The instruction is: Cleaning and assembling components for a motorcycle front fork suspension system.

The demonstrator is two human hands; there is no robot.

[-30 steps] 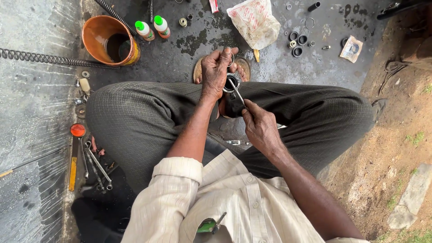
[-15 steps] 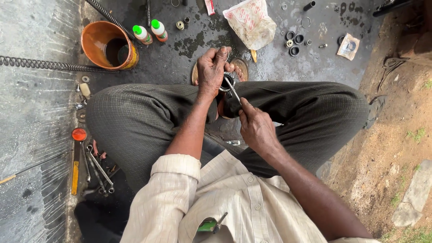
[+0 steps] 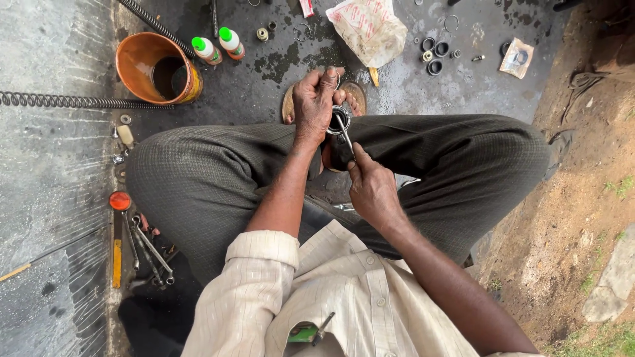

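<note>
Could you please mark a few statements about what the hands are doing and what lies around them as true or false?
1. The left hand grips a round metal part. True.
2. The right hand is empty. False: it holds a thin metal tool against the part.
3. Two green-capped bottles stand beside the orange bucket. True.
4. The coil spring lies on the person's right. False: it lies on the left.
</note>
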